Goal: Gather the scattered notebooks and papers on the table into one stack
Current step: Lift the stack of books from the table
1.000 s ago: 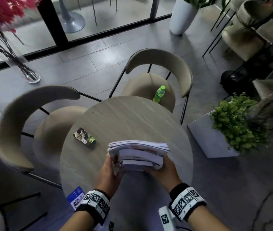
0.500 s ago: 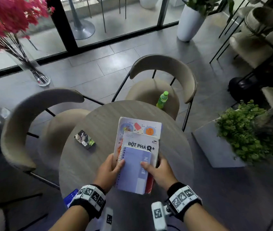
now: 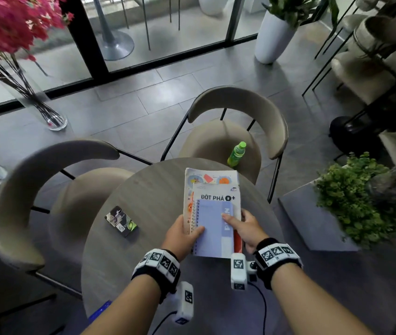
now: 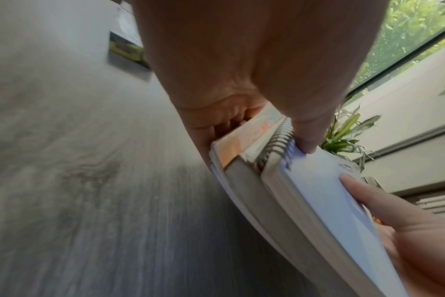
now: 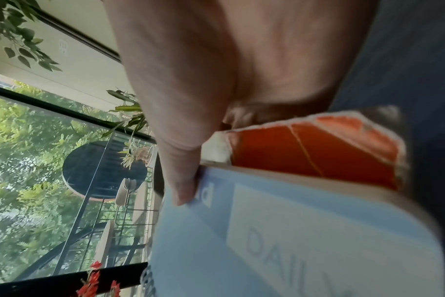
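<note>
Three bound items are held as one stack. A lilac spiral-bound notebook (image 3: 212, 228) is on top, a white workbook with black lettering (image 3: 216, 193) is under it, and a larger white illustrated book (image 3: 210, 176) is at the bottom. The far edges step outward, so each lower cover shows beyond the one above.

The stack is held tilted over the near right part of the round grey wood-grain table (image 3: 148, 201). Contact with the tabletop cannot be told.

The spiral side is pinched by the left hand (image 3: 181, 235), thumb on the notebook cover and fingers curled beneath. The opposite side is pinched by the right hand (image 3: 245, 229), thumb pressed on the cover and fingers underneath.

A small dark card box (image 3: 121, 221) lies on the table, left of the stack and well apart. A green plastic bottle (image 3: 237, 154) is on the seat of the beige curved-back chair (image 3: 238, 105) beyond the table.
</note>
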